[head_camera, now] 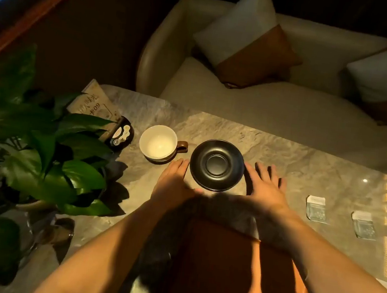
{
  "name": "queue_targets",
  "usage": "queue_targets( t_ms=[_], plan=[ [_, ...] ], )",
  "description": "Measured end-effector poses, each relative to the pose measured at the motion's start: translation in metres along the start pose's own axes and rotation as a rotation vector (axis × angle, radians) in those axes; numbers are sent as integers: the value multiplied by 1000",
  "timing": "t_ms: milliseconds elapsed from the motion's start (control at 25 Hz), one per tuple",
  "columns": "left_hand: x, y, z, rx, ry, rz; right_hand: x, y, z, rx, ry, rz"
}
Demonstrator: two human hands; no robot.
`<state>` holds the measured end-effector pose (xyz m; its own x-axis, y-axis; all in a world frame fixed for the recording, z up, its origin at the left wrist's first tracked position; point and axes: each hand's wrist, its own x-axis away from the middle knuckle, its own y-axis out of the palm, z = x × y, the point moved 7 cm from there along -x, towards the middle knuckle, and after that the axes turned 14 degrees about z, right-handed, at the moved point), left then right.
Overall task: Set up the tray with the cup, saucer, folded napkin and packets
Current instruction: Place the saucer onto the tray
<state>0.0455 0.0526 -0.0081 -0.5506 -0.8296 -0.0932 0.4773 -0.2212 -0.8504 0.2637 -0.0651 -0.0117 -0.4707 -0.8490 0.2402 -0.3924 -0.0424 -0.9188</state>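
The saucer (217,165) — stiff, smooth, breakable — is flanked by open hands, left (174,180) and right (265,187); best lifted at opposite rims.

Place: a café or hotel lounge seating corner, dimly lit with warm light.
Seating: a cream upholstered sofa (279,103) with two-tone white and brown cushions (245,42).
Table: a stone-patterned low table (284,158) just in front of the sofa.
Sign: a printed card (94,104) reading "09", like a table number.
Greenery: a leafy potted plant (39,150) at the table's left end.
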Motion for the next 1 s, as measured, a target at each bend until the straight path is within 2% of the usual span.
queue_targets(
  t_ms=[80, 160, 280, 680, 840, 1000],
  plan=[
    [-3, 7, -5, -27, -47, 30, -7, 8, 0, -26, 25, -3],
    [3, 20, -11, -110, -142, -43, -13, 17, 3, -36, 58, -7],
    [6, 32, -18, -147, -188, -64, -24, 24, 8, -49, 79, -24],
    [3, 27, -12, -60, -246, -15, -35, 29, 5, -139, 83, -6],
    [4, 20, -3, 119, -250, 74, -30, 26, 6, -154, 84, 6],
    [2, 22, -3, 84, -277, 17, -18, 22, 7, -197, 108, 7]
  ],
)
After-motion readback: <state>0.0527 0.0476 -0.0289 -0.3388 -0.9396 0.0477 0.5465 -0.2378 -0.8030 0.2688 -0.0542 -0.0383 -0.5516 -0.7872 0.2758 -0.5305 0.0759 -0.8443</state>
